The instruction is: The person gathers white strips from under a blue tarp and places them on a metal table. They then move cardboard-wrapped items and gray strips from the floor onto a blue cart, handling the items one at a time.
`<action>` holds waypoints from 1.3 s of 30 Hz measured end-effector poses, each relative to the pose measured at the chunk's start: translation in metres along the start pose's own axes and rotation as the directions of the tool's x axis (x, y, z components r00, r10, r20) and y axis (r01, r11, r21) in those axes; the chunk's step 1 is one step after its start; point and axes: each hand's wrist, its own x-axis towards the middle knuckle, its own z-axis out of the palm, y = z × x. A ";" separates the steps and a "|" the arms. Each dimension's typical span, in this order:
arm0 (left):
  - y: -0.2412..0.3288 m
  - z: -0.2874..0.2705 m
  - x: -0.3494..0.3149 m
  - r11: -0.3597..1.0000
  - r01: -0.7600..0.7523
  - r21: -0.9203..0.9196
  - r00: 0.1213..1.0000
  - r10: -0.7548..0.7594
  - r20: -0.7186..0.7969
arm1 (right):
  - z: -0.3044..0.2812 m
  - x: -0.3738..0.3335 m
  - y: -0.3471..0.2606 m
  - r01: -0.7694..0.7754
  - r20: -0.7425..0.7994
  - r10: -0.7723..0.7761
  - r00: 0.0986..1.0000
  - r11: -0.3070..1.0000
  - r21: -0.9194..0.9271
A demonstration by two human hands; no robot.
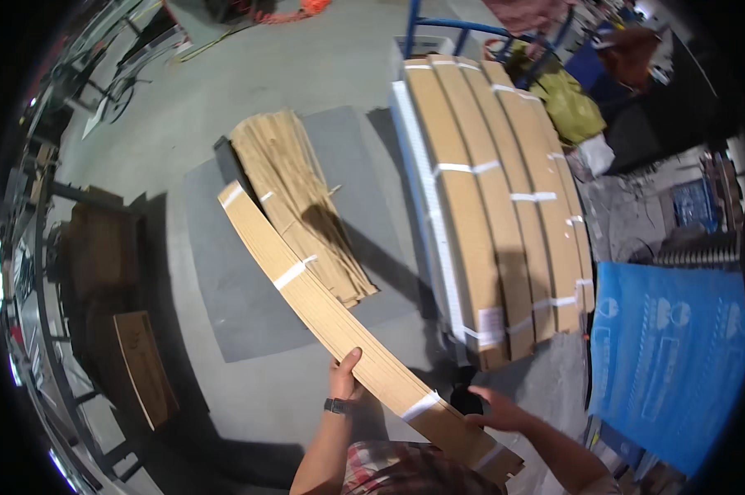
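Observation:
A long bundle of cardboard strips, tied with white bands, slants across in front of me, its near end by my checked shirt. My left hand is closed around its left edge, thumb on top. At the opposite edge, close to the near end, my right hand grips with its thumb against the cardboard; its other fingers are partly hidden. A dark round thing shows between that thumb and the forefinger; whether the hand touches it I cannot tell. Beyond the bundle, loose brown cardboard strips lie on a grey mat.
Several banded cardboard bundles are stacked on a trolley with a blue frame at the right. Blue printed sheeting hangs at the lower right. Metal racking and a cardboard box stand on the left.

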 end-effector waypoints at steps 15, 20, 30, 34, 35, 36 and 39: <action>-0.147 0.295 0.027 0.998 0.040 0.049 0.909 -0.057 0.414 | -0.205 -0.159 0.191 0.104 -0.006 -0.109 0.994 0.926 0.364; -0.224 0.350 0.010 0.984 0.030 0.178 0.907 -0.101 0.408 | -0.213 -0.179 0.273 0.143 -0.039 -0.139 0.989 0.903 0.405; -0.347 0.365 -0.013 0.795 0.003 0.607 0.842 -0.329 0.427 | -0.179 -0.126 0.364 0.116 -0.515 0.280 0.810 0.785 0.608; -0.339 0.354 0.043 0.098 -0.481 0.871 0.866 -0.106 0.490 | -0.209 -0.126 0.418 0.063 -0.661 0.339 0.670 0.861 0.505; -0.339 0.343 0.058 -0.140 -0.508 0.850 0.858 0.002 0.513 | -0.224 -0.119 0.431 0.168 -0.683 0.298 0.667 0.833 0.527; -0.334 0.324 0.078 -0.253 -0.432 0.866 0.889 0.042 0.456 | -0.238 -0.103 0.434 0.281 -0.702 0.249 0.667 0.789 0.547; -0.331 0.351 0.084 -0.536 -0.120 0.836 0.980 0.070 0.185 | -0.285 -0.054 0.438 0.239 -0.777 0.154 0.611 0.900 0.366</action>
